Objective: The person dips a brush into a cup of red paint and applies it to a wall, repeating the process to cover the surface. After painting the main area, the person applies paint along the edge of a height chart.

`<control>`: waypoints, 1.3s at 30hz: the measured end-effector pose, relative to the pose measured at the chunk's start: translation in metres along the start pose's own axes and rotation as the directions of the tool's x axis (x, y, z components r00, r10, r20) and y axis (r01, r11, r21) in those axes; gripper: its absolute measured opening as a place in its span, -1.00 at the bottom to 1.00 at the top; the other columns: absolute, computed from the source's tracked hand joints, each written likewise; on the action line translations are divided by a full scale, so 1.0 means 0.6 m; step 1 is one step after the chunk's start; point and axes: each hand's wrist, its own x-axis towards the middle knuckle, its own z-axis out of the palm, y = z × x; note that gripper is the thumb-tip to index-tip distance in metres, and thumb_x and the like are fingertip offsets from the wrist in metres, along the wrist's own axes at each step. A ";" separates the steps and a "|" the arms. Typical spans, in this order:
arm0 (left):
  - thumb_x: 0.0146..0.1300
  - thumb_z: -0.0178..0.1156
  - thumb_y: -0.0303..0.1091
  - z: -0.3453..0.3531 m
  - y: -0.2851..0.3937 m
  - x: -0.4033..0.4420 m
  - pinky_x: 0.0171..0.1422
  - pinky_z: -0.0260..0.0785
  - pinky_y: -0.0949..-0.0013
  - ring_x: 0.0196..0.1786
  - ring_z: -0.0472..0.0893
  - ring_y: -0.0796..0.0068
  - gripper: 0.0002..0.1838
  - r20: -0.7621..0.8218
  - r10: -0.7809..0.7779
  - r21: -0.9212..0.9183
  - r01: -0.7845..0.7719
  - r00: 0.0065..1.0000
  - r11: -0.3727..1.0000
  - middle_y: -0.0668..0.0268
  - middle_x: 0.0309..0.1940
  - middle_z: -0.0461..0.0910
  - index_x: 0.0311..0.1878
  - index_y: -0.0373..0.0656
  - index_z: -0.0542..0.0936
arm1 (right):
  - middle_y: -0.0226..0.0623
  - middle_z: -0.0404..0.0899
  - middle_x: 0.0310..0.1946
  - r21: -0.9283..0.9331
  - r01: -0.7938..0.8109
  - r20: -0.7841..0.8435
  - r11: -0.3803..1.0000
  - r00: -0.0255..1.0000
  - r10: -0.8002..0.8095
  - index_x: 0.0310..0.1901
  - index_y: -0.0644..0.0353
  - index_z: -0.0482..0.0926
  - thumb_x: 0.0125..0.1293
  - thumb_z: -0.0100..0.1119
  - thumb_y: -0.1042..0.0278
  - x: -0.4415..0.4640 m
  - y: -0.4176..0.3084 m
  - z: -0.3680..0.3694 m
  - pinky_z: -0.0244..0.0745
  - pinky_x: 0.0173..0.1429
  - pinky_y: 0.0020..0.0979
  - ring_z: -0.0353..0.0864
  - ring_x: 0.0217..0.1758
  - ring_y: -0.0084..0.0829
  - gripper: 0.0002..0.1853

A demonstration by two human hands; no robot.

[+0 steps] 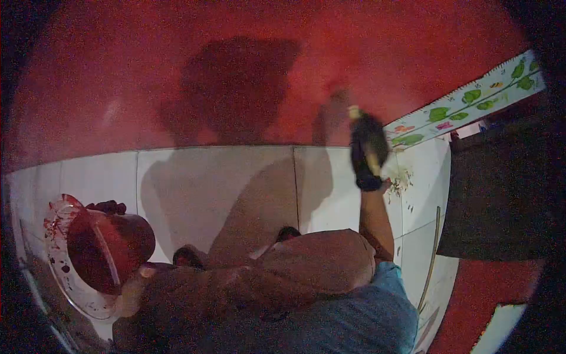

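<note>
Nearest, one blue shirt [348,312] and one pair of brownish trousers [318,259]. Just beside, at the left, one tub [135,239], tilted, deep red, with a broad pale rim [59,277] streaked and spotted red. Curled at the tub's far side, the dark fingers of one left hand [108,207], clamped on it, the rest mostly hidden. Farther on, two dark shoes [288,233], largely hidden, against white tile [88,177]. Stretched out at the right, one right hand [368,147], black-gloved and blurred, one pale strip [372,160] along it; fingers too smeared to tell whether together or apart. Near the glove, pale specks [402,182], too small to count. Farther right, one thin stick [431,259] and one large dark panel [495,200]. Beyond, one red wall [424,53] with one broad shadow [239,88], and one slanting leaf-printed ruler [466,106].
</note>
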 end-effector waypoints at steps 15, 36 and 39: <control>0.15 0.01 -0.11 0.023 -0.008 -0.004 0.17 0.26 0.22 0.08 0.40 0.35 -0.51 0.055 0.084 0.001 -0.084 0.995 0.996 0.26 0.04 0.39 0.12 -0.12 0.30 | -0.07 0.50 -0.24 0.075 -0.127 0.139 0.989 0.984 0.116 -0.18 0.21 0.49 0.23 -0.11 0.19 -0.123 0.065 0.059 0.34 -0.07 -0.25 0.46 -0.16 -0.12 -0.71; 0.15 0.01 -0.09 0.090 -0.059 -0.052 0.17 0.27 0.24 0.08 0.40 0.33 -0.50 0.301 0.388 -0.194 -0.342 0.871 0.919 0.25 0.04 0.39 0.12 -0.12 0.30 | -0.25 0.54 -0.33 -0.123 -0.029 -0.497 0.992 0.867 -0.037 -0.20 0.21 0.50 0.28 -0.13 0.25 0.075 -0.019 -0.132 0.39 -0.22 -0.40 0.50 -0.30 -0.39 -0.75; 0.15 0.01 -0.09 0.108 -0.075 -0.065 0.17 0.27 0.24 0.08 0.40 0.33 -0.50 0.367 0.461 -0.249 -0.392 0.808 0.885 0.25 0.04 0.39 0.12 -0.12 0.30 | -0.31 0.52 -0.32 0.286 -0.490 -0.135 0.823 0.830 0.541 -0.14 0.16 0.47 0.29 -0.08 0.19 0.071 -0.004 -0.081 0.38 -0.19 -0.47 0.47 -0.24 -0.54 -0.74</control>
